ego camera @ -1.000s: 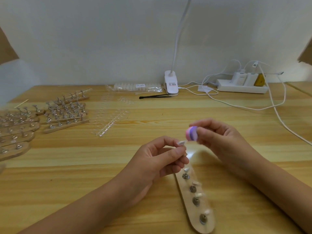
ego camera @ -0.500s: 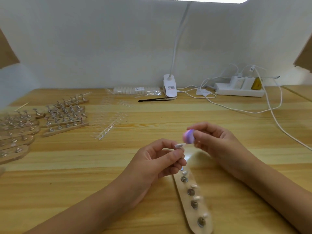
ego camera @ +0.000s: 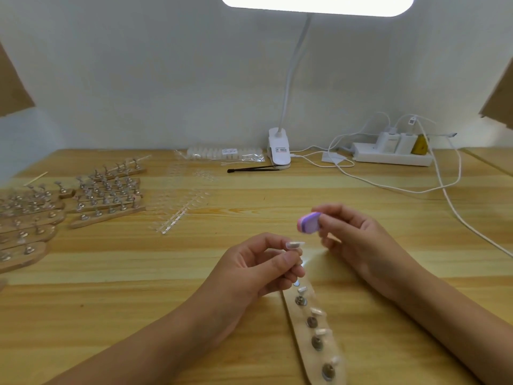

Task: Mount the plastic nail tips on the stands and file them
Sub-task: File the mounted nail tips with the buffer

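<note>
The left hand pinched a small pale plastic nail tip between thumb and forefinger, its grip clenched on the tip's base (whatever stand it sat on was hidden by the fingers). Just right of that grip and slightly higher, not touching the tip, the right hand grasped a small purple-and-pink filing block in its fingertips. Directly below the left grip, a long wooden strip of metal stands lay on the light wooden bench, several stands carrying nail tips.
</note>
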A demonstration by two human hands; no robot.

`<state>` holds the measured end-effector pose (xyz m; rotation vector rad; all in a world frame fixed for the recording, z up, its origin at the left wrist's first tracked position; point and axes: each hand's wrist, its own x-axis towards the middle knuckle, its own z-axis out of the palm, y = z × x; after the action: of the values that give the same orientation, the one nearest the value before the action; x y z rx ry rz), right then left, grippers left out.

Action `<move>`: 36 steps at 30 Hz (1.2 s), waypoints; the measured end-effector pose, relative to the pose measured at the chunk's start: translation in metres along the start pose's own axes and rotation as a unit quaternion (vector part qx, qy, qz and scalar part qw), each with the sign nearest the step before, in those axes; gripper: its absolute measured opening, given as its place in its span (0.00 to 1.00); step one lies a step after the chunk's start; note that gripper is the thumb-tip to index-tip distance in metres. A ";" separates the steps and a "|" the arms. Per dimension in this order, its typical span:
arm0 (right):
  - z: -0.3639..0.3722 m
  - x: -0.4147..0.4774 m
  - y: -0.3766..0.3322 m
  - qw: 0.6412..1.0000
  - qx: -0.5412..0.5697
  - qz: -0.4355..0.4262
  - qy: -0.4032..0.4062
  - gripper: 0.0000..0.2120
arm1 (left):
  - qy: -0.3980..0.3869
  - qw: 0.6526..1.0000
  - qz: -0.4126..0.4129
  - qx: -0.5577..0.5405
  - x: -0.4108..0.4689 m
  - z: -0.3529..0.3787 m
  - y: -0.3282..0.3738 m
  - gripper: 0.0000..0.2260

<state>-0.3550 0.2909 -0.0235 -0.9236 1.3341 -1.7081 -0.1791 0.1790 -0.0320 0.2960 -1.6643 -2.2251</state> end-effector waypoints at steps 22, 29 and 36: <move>0.001 0.002 0.000 0.997 0.066 0.014 -0.030 0.06 | 0.009 1.000 0.000 0.000 0.000 0.001 0.000 0.03; 0.004 -0.001 0.000 0.999 0.027 0.002 -0.040 0.09 | 0.009 1.000 0.002 0.006 -0.001 0.000 0.001 0.03; 0.005 -0.002 -0.002 0.998 0.028 -0.002 -0.053 0.12 | 0.014 1.000 0.004 0.003 -0.001 0.001 0.001 0.02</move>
<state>-0.3498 0.2912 -0.0209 -0.9718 1.2110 -1.6681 -0.1786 0.1802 -0.0312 0.3201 -1.6563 -2.2008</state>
